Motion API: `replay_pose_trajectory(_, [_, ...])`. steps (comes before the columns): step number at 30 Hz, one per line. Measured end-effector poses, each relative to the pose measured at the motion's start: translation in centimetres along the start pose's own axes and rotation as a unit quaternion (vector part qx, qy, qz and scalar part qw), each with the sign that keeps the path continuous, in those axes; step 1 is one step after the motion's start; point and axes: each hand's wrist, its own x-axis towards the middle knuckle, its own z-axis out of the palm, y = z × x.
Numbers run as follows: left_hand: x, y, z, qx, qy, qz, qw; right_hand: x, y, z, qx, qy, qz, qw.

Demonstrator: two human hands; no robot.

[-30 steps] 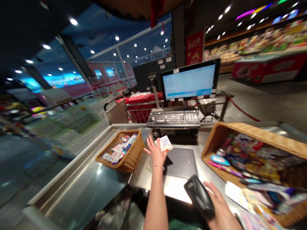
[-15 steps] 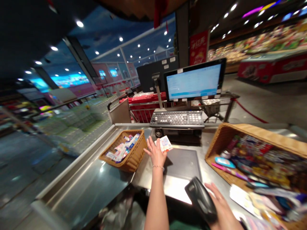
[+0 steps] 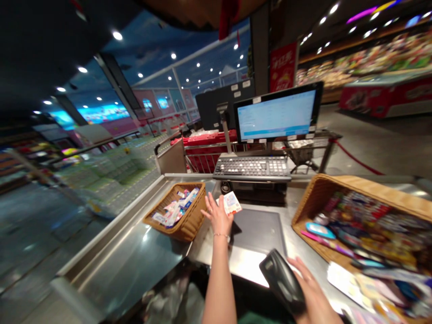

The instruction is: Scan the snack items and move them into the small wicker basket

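Observation:
My left hand (image 3: 220,219) is stretched out over the counter. Its outer fingers are spread, and a small white packet (image 3: 231,203) with a printed picture and orange-red edging is held at its thumb side. The thumb is hidden. To the left of that hand stands a small wicker basket (image 3: 193,220) holding several boxes and packets. My right hand (image 3: 315,288), at the lower right, is wrapped around a black handheld barcode scanner (image 3: 281,281), tilted with its head toward the upper left. Below the packet, a dark grey plate (image 3: 259,229) is set into the metal counter.
A large wicker basket (image 3: 337,180) full of mixed packets lies tilted at the right. A keyboard (image 3: 253,166) and a lit monitor (image 3: 278,112) stand beyond the plate. Behind them is a shopping cart (image 3: 202,157). The counter's raised metal rim (image 3: 111,229) runs along the left.
My left hand and the packet have shifted slightly left together relative to the counter. The scanner stays in my right hand, and the view has turned a little to the left.

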Motion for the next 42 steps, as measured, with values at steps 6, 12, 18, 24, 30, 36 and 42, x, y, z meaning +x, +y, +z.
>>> replay_pose_trajectory(6, [0.1, -0.6, -0.2, 0.007, 0.009, 0.0, 1.0, 0.1, 0.8, 0.2, -0.016, -0.029, -0.034, 0.999])
replay_pose_trajectory(12, [0.3, -1.2, -0.5, 0.012, 0.02, -0.007, 1.0, 0.1, 1.0, 0.7, -0.001, -0.027, -0.03, 0.999])
replay_pose_trajectory(18, [0.7, -2.1, -0.6, 0.015, 0.023, -0.016, 0.999, 0.2, 0.6, 0.4, -0.007, -0.018, -0.032, 0.999])
replay_pose_trajectory(24, [1.3, -3.3, -0.6, 0.02, 0.017, -0.022, 0.999, 0.1, 1.3, 0.8, -0.002, -0.035, -0.054, 0.998])
replay_pose_trajectory(30, [1.6, -4.3, -0.4, 0.03, 0.023, -0.026, 0.999, 0.1, 1.5, 1.2, -0.01, -0.025, -0.066, 0.997])
replay_pose_trajectory(36, [1.6, -4.7, -0.9, 0.031, 0.027, -0.03, 0.999, 0.2, 1.0, 1.3, -0.016, -0.021, -0.073, 0.997])
replay_pose_trajectory(42, [1.6, -4.9, -1.5, 0.029, 0.028, -0.043, 0.998, 0.1, 1.8, 2.4, 0.026, -0.035, -0.077, 0.996])
